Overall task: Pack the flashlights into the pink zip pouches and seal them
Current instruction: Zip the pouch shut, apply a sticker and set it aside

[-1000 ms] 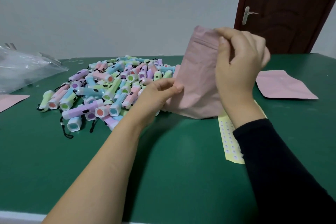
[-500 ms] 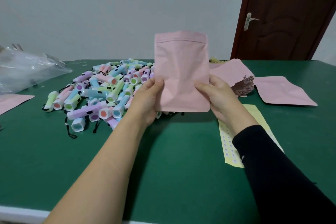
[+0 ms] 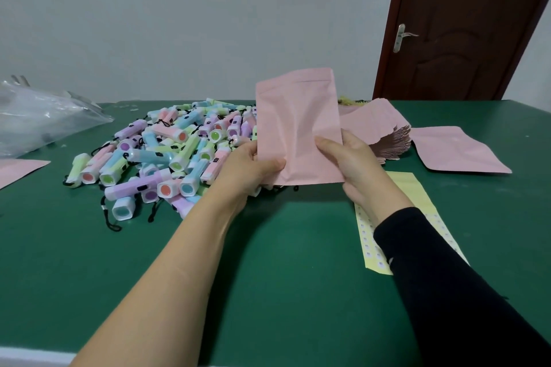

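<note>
A pink zip pouch [image 3: 298,125] is held upright above the green table [image 3: 283,262], its zip end up. My left hand [image 3: 249,168] pinches its lower left corner, thumb on the front. My right hand [image 3: 347,158] grips its lower right edge. A heap of pastel flashlights [image 3: 167,155] with black wrist cords lies on the table to the left of the pouch. Whether the pouch holds anything cannot be seen.
A stack of pink pouches [image 3: 384,134] lies behind my right hand, one loose pouch [image 3: 456,153] further right. A yellow sticker sheet [image 3: 372,235] lies under my right forearm. A clear plastic bag [image 3: 38,119] and another pink pouch [image 3: 18,168] sit at the far left. A brown door [image 3: 465,23] stands behind.
A second ago my right hand held the pouch's top; it then dropped to the lower right edge. Since then my left thumb has come onto the front and the pouch has tilted slightly.
</note>
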